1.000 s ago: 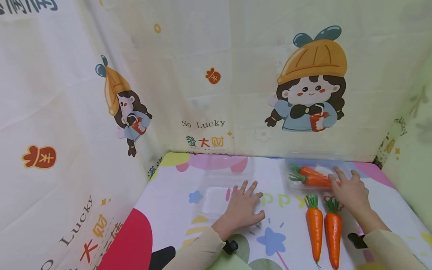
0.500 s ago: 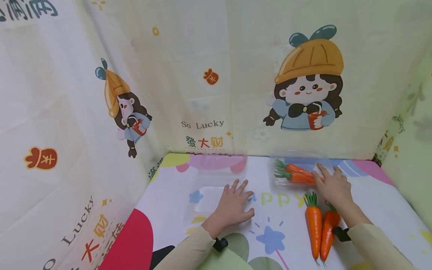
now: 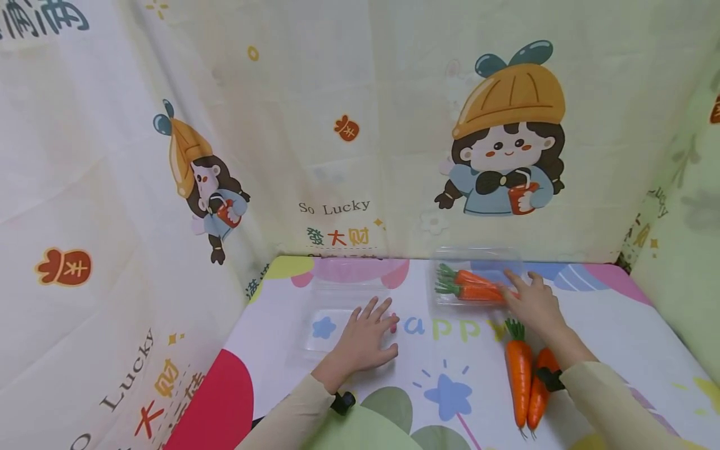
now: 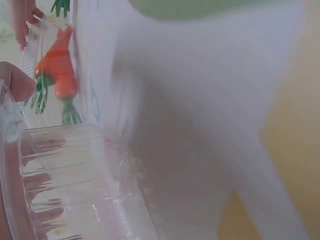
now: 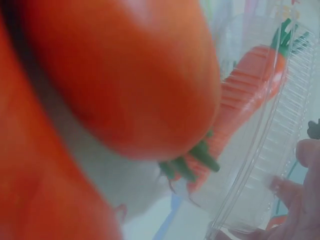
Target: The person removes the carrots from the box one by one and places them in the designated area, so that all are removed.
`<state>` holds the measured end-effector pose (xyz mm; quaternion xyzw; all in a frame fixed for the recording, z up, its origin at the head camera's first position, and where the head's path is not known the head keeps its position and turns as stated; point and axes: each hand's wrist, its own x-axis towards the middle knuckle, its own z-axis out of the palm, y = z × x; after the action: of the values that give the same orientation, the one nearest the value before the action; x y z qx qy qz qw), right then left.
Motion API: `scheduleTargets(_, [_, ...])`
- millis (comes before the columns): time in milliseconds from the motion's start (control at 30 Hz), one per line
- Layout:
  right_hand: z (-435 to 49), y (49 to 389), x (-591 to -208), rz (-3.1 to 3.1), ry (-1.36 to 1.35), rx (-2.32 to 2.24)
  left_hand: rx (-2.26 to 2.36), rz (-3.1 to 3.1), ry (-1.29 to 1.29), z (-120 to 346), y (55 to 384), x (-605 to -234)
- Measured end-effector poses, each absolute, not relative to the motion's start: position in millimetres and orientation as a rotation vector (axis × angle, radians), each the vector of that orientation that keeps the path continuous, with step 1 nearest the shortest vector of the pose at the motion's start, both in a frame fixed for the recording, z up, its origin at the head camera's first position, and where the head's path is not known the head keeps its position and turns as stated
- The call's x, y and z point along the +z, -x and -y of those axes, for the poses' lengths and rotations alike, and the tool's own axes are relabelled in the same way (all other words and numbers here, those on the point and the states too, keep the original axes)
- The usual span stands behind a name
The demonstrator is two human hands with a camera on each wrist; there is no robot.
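My left hand (image 3: 362, 344) lies spread over the right side of a clear plastic box (image 3: 317, 345) with a hinged lid, fingers fairly straight. Its ribbed wall (image 4: 75, 165) fills the lower left of the left wrist view, fingers showing through it. Further right, my right hand (image 3: 534, 309) touches the right end of another clear box (image 3: 450, 304), fingers extended. Two toy carrots (image 3: 478, 292) lie inside it, green tops to the left. Two more carrots, a left one (image 3: 519, 378) and a right one (image 3: 539, 397), lie on the table below my right forearm, which partly covers the right one.
A printed cloth (image 3: 450, 400) with stars and letters covers the table. Patterned curtains, with a back panel (image 3: 399, 156), stand behind and at both sides, close to the boxes' lids. In the right wrist view, blurred carrots (image 5: 125, 75) fill the foreground.
My right hand and the box with the carrots have moved left. My left hand and its box have shifted slightly left too. The right loose carrot has swung against the other one.
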<state>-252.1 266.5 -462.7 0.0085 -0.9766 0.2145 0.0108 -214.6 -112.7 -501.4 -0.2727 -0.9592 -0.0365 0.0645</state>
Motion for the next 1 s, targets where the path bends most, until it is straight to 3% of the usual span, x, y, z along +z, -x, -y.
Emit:
scheduleTargets(800, [-219.2, 255.9, -467.6, 2.948, -0.191, 0.747, -0.163, 2.943, 0.831, 167.2, 218.1, -495.0])
scheduleTargets(1000, [-214.2, 254.9, -465.2, 2.935, -0.229, 0.834, -0.351, 2.958, 0.603, 152.7, 216.4, -485.3])
